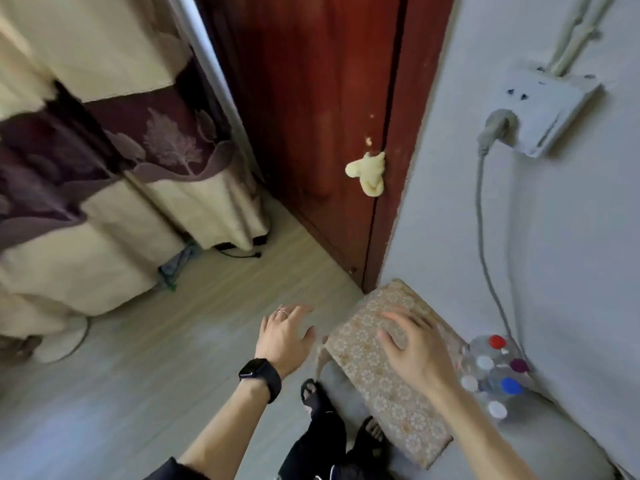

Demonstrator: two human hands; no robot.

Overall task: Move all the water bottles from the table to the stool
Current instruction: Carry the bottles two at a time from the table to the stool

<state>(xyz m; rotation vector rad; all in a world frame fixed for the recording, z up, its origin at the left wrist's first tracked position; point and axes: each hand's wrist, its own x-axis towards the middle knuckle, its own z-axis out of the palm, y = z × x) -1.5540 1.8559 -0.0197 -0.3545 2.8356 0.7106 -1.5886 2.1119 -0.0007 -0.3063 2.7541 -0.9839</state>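
1. Nearest the lens, the person's right forearm is crossing the lower right of the frame. The right hand [412, 344] is hovering over the stool with fingers spread and nothing in them. Whether the palm is touching the top, I cannot tell.
2. Water bottles [495, 372] are standing upright in a tight cluster at the lower right of the frame, showing mostly as caps: red, white, purple and blue. They are sitting just right of the right wrist, between the stool and the wall.
3. Running diagonally, the stool [388, 393] is stretching its long patterned top from centre-right down toward the lower right. The cluster is lining up just beside its right long edge, so the coming move is probably a short carry leftward.
4. Left of the stool's upper corner, the left hand [285, 336] is hanging over the floor, fingers spread and empty, with a watch [259, 375] on the wrist. The stool is lying between it and the bottles, so the right hand is the nearer one.
5. Clear bottle bodies are blurring together, so I cannot count them. The grey surface [554, 438] under them is being cut off at the frame's lower right; I cannot tell whether it is the table.
6. At the upper right, a cable [485, 237] is dropping from the wall socket [543, 112] toward the bottles.
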